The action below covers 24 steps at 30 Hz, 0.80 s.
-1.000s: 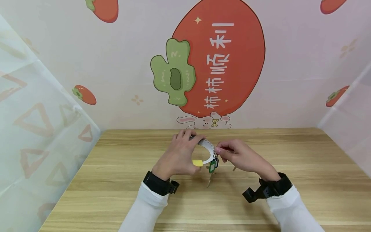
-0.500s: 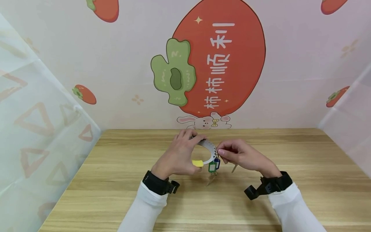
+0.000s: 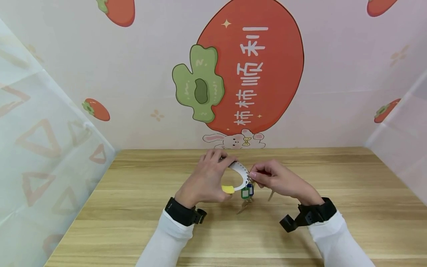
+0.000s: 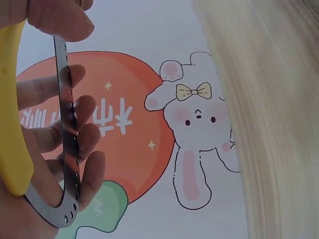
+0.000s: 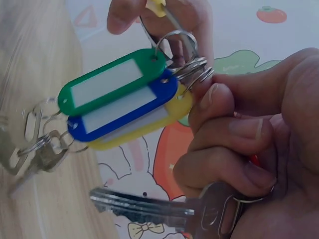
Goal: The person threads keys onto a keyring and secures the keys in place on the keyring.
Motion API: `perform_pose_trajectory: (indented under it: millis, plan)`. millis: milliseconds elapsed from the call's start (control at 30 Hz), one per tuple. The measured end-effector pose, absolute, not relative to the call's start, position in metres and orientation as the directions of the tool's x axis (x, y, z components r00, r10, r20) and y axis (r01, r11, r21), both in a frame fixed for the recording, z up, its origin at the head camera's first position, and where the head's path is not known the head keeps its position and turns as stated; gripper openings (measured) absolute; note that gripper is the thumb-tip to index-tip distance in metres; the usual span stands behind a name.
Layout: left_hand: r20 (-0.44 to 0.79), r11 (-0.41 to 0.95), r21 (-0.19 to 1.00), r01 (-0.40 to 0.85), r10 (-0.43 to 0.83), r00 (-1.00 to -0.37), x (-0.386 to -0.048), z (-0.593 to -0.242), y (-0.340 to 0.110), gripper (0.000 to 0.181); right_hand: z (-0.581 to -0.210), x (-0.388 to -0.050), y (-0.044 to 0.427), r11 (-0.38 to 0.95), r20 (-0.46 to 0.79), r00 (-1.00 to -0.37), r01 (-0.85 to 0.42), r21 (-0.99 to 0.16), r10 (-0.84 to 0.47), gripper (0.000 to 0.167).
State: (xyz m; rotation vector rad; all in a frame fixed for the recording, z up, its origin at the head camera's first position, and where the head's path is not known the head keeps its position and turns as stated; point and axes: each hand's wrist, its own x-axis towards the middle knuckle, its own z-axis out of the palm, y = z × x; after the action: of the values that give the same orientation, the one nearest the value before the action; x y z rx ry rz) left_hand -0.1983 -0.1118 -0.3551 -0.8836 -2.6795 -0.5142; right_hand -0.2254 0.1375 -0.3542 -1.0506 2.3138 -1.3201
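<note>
My left hand [image 3: 207, 178] grips a perforated metal key hoop [image 3: 241, 171] by its yellow handle [image 4: 10, 109]; the fingers lie behind the metal band [image 4: 68, 124]. From the hoop's right side hang a green key tag [image 5: 107, 82], a blue key tag [image 5: 127, 109] and a yellow key tag [image 5: 185, 105], with keys [image 5: 42, 162] below them. My right hand [image 3: 280, 180] holds its thumb and index finger at the split rings [image 5: 202, 74]. Its curled fingers hold another key tag, of which only a red sliver [image 5: 255, 160] shows; that tag's key [image 5: 144, 206] sticks out below.
Both hands are above a wood-grain table [image 3: 150, 230]. Behind it stands a pale printed backdrop [image 3: 143, 74] with a large persimmon and a rabbit. A pale printed side panel [image 3: 40, 155] rises at the left.
The hanging green and blue tags have swung and turned to face the head view more fully. The key below the right hand has shifted slightly. Both hands stay nearly in place.
</note>
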Motion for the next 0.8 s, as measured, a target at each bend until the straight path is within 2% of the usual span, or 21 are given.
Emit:
perform_pose_trajectory:
  millis: [467, 800]
  plan:
    - [0.358, 0.766, 0.154, 0.624, 0.546, -0.758, -0.1964, -0.3562, -0.1061, 0.083, -0.3529, -0.2246, 0.1383, 0.349, 0.01, -0.706, -0.362, -0.864, -0.708, 0.022]
    - [0.335, 0.767, 0.128, 0.629, 0.564, -0.755, -0.195, -0.3572, -0.1031, 0.08, -0.3525, -0.2249, 0.1396, 0.393, 0.003, -0.682, -0.425, -0.815, -0.731, 0.021]
